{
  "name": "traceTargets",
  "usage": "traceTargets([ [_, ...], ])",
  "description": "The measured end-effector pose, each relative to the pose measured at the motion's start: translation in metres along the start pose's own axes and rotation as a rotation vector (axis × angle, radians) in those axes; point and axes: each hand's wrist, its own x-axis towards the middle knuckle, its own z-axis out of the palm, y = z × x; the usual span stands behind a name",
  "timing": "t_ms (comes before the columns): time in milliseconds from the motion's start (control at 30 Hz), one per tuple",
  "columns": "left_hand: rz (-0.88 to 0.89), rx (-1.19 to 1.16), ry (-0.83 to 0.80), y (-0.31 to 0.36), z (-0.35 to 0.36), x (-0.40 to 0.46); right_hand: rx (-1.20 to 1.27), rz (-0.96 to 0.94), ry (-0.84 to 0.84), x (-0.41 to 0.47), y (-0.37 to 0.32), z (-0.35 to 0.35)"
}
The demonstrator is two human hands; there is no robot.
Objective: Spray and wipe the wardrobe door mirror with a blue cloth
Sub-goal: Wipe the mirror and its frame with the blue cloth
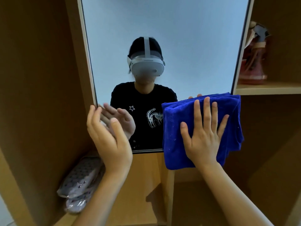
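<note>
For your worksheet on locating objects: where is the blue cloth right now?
In the head view, the cloth is right of centre, pressed flat by the right hand over the mirror's bottom right corner.

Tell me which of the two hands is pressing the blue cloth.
The right hand lies flat, fingers spread, on the folded blue cloth at the mirror's lower right corner. The left hand is bare and open, by the mirror's lower left edge.

cloth [202, 128] solid royal blue; wardrobe [40, 79] tan wood, mirror [162, 30] edge pale left, dark right; shirt [143, 101] in reflection black with white star + cat print; headset [147, 66] grey; pouch [79, 183] lilac, dark dots; doll [254, 54] red/pink
</note>
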Motion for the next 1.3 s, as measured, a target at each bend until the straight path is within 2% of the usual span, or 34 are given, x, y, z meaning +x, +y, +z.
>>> traceTargets([
  [100, 0.203, 0.08, -0.08, 0.018, 0.018, -0.027, -0.001, 0.011, -0.042, 0.0, 0.0, -0.004],
  [200, 0.245, 0.049, -0.293, 0.045, 0.042, -0.041, 0.029, 0.004, -0.116, 0.002, 0.001, -0.011],
  [267, 0.231, 0.068, -0.371, 0.058, 0.055, -0.043, 0.085, -0.017, -0.172, 0.003, 0.002, -0.019],
  [400, 0.148, 0.131, -0.387, 0.063, 0.066, -0.037, 0.224, -0.048, -0.25, 0.009, 0.012, -0.043],
  [567, 0.169, 0.187, -0.449, 0.063, 0.069, -0.026, 0.237, -0.077, -0.156, 0.03, 0.033, -0.066],
  [800, 0.202, 0.19, -0.481, 0.061, 0.068, -0.026, 0.151, 0.111, -0.268, 0.056, 0.046, -0.084],
  [1000, 0.218, 0.102, -0.518, 0.059, 0.067, -0.025, 0.074, 0.121, -0.376, 0.075, 0.054, -0.092],
  [1167, 0.216, 0.084, -0.558, 0.061, 0.065, -0.02, 0.215, 0.17, -0.396, 0.078, 0.051, -0.095],
  [1300, 0.112, 0.108, -0.639, 0.082, 0.057, -0.01, 0.277, 0.275, -0.471, 0.084, 0.043, -0.112],
])
